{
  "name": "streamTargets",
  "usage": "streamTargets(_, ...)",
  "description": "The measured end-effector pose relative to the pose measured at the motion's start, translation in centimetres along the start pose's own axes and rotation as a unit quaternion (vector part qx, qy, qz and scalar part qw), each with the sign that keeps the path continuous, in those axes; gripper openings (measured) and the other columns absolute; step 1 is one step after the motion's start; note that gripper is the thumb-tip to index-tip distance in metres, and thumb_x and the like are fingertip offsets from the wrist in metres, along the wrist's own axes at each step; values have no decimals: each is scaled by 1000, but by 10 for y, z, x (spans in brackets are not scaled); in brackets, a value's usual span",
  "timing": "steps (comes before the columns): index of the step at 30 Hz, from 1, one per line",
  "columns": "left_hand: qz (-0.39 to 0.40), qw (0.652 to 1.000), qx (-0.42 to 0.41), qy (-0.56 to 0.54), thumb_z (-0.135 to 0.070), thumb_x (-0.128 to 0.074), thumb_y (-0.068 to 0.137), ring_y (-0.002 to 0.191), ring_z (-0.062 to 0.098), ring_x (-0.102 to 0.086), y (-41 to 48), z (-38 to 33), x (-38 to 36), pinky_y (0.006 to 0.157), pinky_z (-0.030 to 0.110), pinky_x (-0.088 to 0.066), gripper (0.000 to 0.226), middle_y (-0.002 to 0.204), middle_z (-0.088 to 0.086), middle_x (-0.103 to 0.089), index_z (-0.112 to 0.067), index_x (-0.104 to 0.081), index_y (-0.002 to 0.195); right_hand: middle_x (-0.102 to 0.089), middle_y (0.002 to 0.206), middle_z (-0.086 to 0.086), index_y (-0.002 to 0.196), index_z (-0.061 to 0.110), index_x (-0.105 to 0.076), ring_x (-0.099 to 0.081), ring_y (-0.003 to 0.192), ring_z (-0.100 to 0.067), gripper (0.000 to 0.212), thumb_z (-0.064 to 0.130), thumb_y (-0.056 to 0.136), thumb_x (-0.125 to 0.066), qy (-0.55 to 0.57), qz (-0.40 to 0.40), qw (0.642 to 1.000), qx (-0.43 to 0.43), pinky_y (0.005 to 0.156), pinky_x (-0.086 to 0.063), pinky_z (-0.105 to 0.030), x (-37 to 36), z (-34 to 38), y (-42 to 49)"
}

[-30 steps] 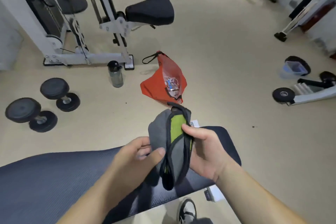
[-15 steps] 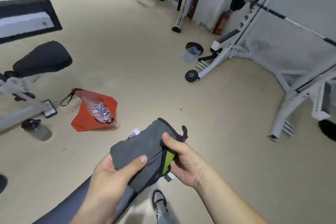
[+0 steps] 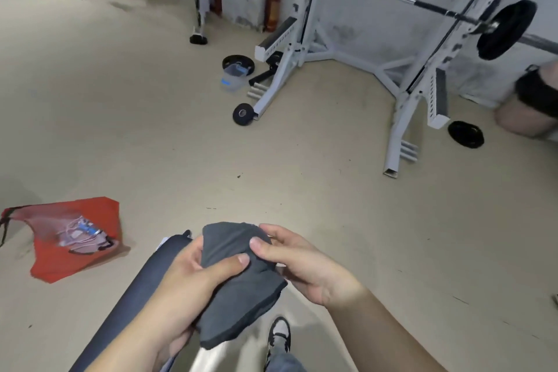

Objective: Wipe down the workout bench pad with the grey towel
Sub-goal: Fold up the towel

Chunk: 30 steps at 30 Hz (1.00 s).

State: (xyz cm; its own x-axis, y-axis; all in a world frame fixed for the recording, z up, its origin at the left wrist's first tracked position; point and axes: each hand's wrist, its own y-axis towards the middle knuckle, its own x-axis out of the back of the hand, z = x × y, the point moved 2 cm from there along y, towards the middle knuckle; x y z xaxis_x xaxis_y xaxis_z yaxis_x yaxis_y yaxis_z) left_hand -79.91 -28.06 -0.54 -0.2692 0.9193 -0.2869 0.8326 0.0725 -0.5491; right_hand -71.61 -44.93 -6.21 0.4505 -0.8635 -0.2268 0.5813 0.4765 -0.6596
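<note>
A red bag [image 3: 75, 238] lies flat on the beige floor [image 3: 332, 205] at far left, well apart from the bench pad [image 3: 133, 302], whose dark rounded end shows at lower left. The left hand [image 3: 187, 281] grips the grey towel [image 3: 238, 290], thumb across its top and fingers curled beneath. The towel is held up just past the pad's end, above a black-and-white shoe [image 3: 279, 334]. It is a thick folded bundle, dark matte grey, with a stitched hem along its lower edge. The right hand [image 3: 302, 266] pinches its upper right corner, thumb on top. Beyond the hands the floor runs open to a white squat rack [image 3: 277, 81]; a weight plate [image 3: 465, 134] lies by its right foot.
</note>
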Motion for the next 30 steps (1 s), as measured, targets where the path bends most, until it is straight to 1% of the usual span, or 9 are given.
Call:
streamTargets(3,36,998,20,-42,-9,-83,77,110,42,-71,37,-12,-37,102,51,-49,44,119,21,-74,-14,-71,119,-68,140,-9,144,15,-58,-62,133,-25,62,40,90,-78,7,59,998,19,118,-42,-42,50,33,1)
streamTargets(6,50,996,31,-70,-12,-81,75,113,43,-69,68,-28,-60,102,51,-50,46,123,24,-71,-11,-70,120,-70,136,-11,137,11,-65,-64,130,-25,59,45,89,-73,34,90,995,4,110,-47,-36,81,61,8)
streamTargets(9,43,997,28,-56,-13,-80,76,113,45,-68,94,-43,-69,104,57,-48,47,123,24,-71,-12,-69,121,-72,132,-11,135,12,-67,-67,126,-26,47,38,96,-70,25,91,996,-11,108,-50,-39,93,87,20)
streamTargets(11,37,998,28,-41,-14,-81,76,113,46,-68,113,-53,-72,106,60,-46,49,123,23,-71,-13,-69,123,-73,131,-9,135,14,-67,-68,125,-26,40,33,99,-68,28,74,997,-9,112,-49,-43,98,102,28)
streamTargets(13,29,999,30,-19,-14,-81,74,111,43,-70,127,-59,-71,105,56,-49,49,120,21,-73,-14,-69,122,-74,130,-8,134,15,-67,-69,124,-25,39,31,98,-70,25,61,998,-3,114,-48,-44,100,114,33)
streamTargets(17,36,998,37,27,-9,-73,71,111,42,-69,152,-69,-70,105,56,-47,47,118,19,-74,-17,-71,118,-77,124,-4,130,17,-68,-73,117,-23,36,27,96,-73,31,-8,999,23,107,-54,-41,107,125,40)
streamTargets(19,35,997,30,64,-6,-68,69,106,37,-71,164,-72,-65,101,52,-48,48,116,17,-75,-21,-72,114,-78,121,-1,129,19,-67,-74,113,-21,35,28,95,-74,30,-37,998,34,101,-58,-39,107,130,48)
streamTargets(24,-10,994,30,100,5,-65,86,101,33,-75,189,-66,-43,98,56,-55,42,109,9,-78,-27,-72,113,-79,116,2,123,22,-70,-76,109,-18,31,30,94,-75,23,-79,996,38,93,-60,-34,98,131,78)
streamTargets(30,-44,992,40,114,5,-66,86,92,33,-77,234,-76,-42,87,47,-60,42,99,10,-80,-29,-74,109,-79,118,0,124,18,-71,-75,112,-20,35,34,94,-75,15,-89,996,8,105,-55,-42,115,144,115)
